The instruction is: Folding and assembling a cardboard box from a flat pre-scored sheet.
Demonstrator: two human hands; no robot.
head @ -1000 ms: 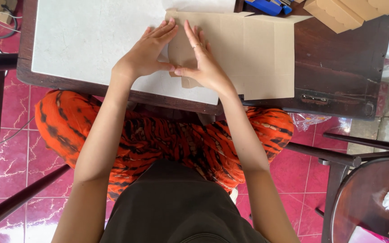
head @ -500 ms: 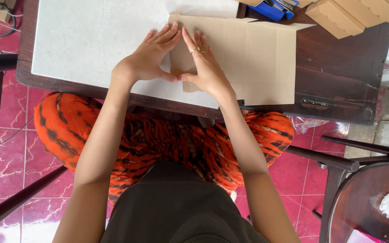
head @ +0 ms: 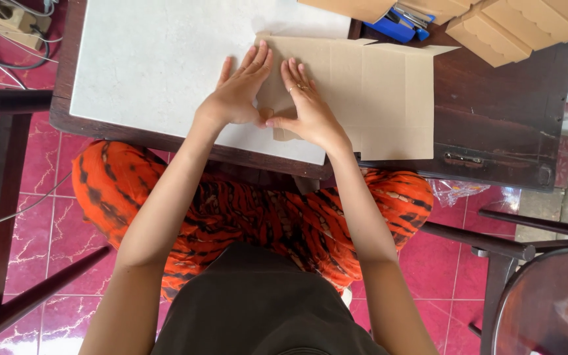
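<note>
Cardboard sheet point(head: 376, 92), flat and creased, spread across dark wooden surface point(head: 494, 125) and white slab point(head: 152, 66). Folded cardboard boxes point(head: 520, 26) stacked at far right edge, contents hidden. Blue stapler point(head: 399, 26) beside them. Left hand point(head: 238, 95) and right hand point(head: 307, 112) pressed flat on sheet's near-left corner, fingers point(head: 258, 59) spread, grasping nothing.

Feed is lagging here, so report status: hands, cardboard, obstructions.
Left hand and right hand flat, pressing the cardboard sheet. Sheet flat on table. Folded boxes apart, far right.
</note>
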